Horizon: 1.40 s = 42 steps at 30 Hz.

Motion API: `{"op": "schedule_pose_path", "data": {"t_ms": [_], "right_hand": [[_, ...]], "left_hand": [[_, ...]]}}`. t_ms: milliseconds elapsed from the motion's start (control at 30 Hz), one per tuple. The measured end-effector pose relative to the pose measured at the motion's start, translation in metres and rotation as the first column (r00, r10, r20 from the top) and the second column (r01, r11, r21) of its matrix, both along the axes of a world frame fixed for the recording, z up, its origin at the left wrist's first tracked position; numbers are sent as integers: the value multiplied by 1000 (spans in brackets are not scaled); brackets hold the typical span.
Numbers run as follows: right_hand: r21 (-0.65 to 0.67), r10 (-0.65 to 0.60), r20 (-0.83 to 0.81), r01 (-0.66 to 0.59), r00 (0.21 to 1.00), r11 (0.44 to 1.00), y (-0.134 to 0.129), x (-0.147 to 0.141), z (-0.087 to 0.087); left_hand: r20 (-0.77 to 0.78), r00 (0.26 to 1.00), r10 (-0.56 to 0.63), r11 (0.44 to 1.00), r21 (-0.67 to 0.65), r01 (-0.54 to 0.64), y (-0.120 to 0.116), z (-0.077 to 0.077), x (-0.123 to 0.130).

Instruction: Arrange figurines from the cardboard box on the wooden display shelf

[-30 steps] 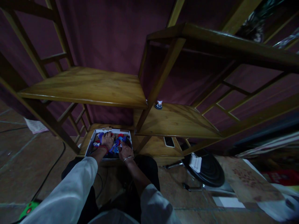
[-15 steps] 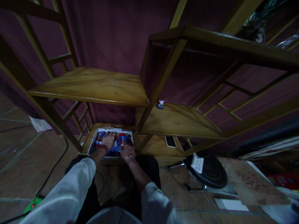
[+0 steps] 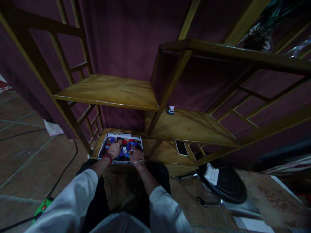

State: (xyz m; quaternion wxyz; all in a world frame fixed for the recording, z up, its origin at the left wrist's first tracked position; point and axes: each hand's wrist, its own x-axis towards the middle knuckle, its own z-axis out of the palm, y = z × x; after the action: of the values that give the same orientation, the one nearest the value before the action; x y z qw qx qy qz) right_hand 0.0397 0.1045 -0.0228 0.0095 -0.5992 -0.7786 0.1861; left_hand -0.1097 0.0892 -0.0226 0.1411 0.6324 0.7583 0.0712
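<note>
A white box [image 3: 104,146] holding several small red, blue and purple figurines [image 3: 125,151] rests on the bottom shelf. My left hand [image 3: 114,149], with a red bead bracelet at the wrist, reaches into the box's left half, fingers drawn together near a dark piece; what they grip is too small to tell. On the right side of the box, my right hand [image 3: 136,155], wearing a silver bracelet, has its fingers curled among the figurines, their tips partly hidden. One small figurine [image 3: 171,110] on a dark round base stands upright on the middle shelf.
Wooden shelf boards [image 3: 109,90] and posts rise above and around the box. A dark phone-like object [image 3: 181,148] lies on the lower shelf. At right is a black stool [image 3: 225,183] with a white item on it; a green power strip [image 3: 43,208] is at lower left.
The view has shifted, so the shelves and box appear farther right. My left hand's fingers, earlier spread flat over the figurines, are now drawn together. My right hand remains at the box's right side.
</note>
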Motion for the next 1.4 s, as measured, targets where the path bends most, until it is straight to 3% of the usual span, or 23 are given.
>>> {"op": "schedule_pose_path", "data": {"t_ms": [533, 800, 1000, 1400], "right_hand": [[40, -13, -10, 13, 1000, 999, -4, 0, 3], [17, -15, -6, 15, 1000, 1000, -5, 1, 10], [19, -2, -31, 3, 1000, 1000, -6, 1, 13], [43, 12, -92, -8, 996, 999, -8, 3, 11]], "left_hand": [[271, 954, 129, 989, 35, -143, -14, -4, 3], [344, 934, 101, 977, 142, -158, -27, -2, 24], [422, 900, 110, 973, 140, -185, -32, -1, 30], [346, 936, 66, 936, 303, -178, -39, -8, 31]]}}
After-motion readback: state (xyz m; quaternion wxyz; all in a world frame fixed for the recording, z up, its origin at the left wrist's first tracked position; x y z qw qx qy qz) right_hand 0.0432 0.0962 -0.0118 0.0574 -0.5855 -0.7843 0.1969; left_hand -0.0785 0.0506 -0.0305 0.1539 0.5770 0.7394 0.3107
